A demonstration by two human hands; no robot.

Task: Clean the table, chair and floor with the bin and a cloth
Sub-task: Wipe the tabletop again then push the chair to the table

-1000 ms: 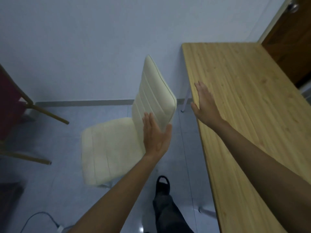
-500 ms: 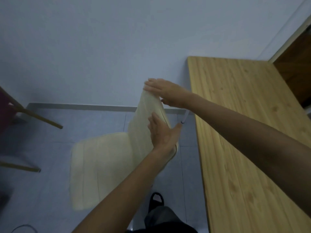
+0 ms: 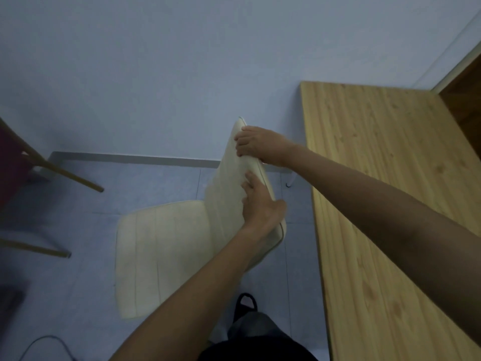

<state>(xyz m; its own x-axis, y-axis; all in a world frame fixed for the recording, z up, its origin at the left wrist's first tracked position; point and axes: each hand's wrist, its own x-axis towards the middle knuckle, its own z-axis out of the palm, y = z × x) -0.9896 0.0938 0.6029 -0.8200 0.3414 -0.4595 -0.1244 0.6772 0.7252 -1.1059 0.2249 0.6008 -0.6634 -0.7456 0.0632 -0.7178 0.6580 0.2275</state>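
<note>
A cream padded chair (image 3: pixel 161 254) stands on the blue tiled floor (image 3: pixel 86 282), left of the wooden table (image 3: pixel 385 204). My right hand (image 3: pixel 260 145) reaches across and grips the top edge of the chair's backrest, fingers curled over it. My left hand (image 3: pixel 260 204) holds the near side of the backrest, palm against the padding and thumb round its edge. No cloth or bin is in view.
A second chair with wooden legs and a dark red seat (image 3: pixel 15 162) stands at the far left. A cable (image 3: pixel 46 342) lies on the floor at bottom left. My foot in a black sandal (image 3: pixel 244 306) is under the chair's near corner. A brown door (image 3: pixel 466 100) stands beyond the table.
My right hand left the table edge and moved left onto the top of the backrest, where its fingers closed. My left hand stayed on the backrest. The view shifted slightly.
</note>
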